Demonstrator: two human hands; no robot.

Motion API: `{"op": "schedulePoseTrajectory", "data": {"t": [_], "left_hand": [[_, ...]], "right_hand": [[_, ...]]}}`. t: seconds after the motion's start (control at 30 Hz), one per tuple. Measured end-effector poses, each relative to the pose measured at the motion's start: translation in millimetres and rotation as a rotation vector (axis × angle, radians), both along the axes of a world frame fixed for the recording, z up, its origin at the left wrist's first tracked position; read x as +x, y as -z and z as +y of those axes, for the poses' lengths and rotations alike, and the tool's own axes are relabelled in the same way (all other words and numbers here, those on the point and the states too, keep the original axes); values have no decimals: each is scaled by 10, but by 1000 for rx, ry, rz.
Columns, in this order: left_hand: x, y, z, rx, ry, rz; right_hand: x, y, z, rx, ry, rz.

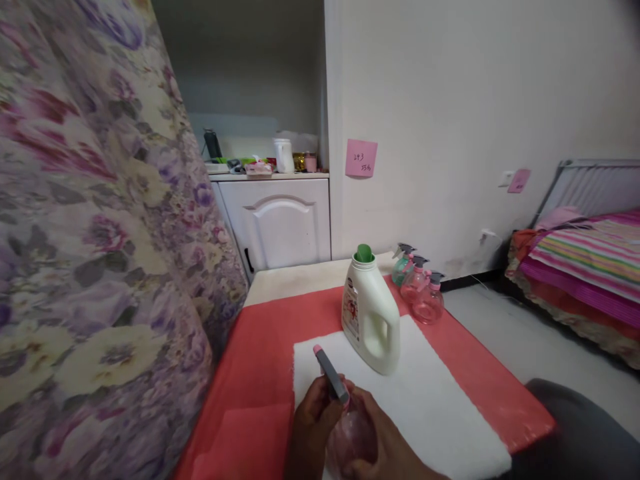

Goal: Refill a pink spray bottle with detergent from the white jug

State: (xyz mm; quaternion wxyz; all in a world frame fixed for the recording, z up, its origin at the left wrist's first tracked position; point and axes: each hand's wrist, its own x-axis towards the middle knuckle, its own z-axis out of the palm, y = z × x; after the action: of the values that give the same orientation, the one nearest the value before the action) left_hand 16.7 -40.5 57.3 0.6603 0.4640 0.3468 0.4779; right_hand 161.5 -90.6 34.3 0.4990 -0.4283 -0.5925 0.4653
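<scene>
Gripping a spray bottle (354, 433) are left hand (311, 421) and right hand (387, 440); a pink note (361, 159) reads "243".

From here the jug (363, 307) looks smooth plastic, semi-gloss. Bottle (353, 437) in front of jug: smooth see-thru plastic w/ matt plastic trigger (331, 375). Spray bottles (428, 307) R of jug: clear glossy plastic. Towel (430, 400) under jug: cloth, rough, matt. Red sheet (255, 353) around jug: smooth, slight sheen, mat'l unclear. Curtain (115, 233) L of jug: matt printed cloth. Note (361, 158) behind jug: matt paper.
</scene>
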Motion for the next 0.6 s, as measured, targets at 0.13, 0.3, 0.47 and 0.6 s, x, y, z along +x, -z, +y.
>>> {"op": "schedulePoseTrajectory", "data": {"t": [0.13,0.3,0.47,0.6], "left_hand": [[-20,-27,5,-3,-37,18],[-54,-141,49,-56,-89,-184],[-78,-247,82,-61,-141,-488],[-89,-245,73,-80,-161,-533]], "right_hand": [[-33,-105,-8,-18,8,64],[37,-124,12,-114,-68,302],[69,-148,-55,-344,-329,684],[16,-90,-87,-408,-367,750]]}}
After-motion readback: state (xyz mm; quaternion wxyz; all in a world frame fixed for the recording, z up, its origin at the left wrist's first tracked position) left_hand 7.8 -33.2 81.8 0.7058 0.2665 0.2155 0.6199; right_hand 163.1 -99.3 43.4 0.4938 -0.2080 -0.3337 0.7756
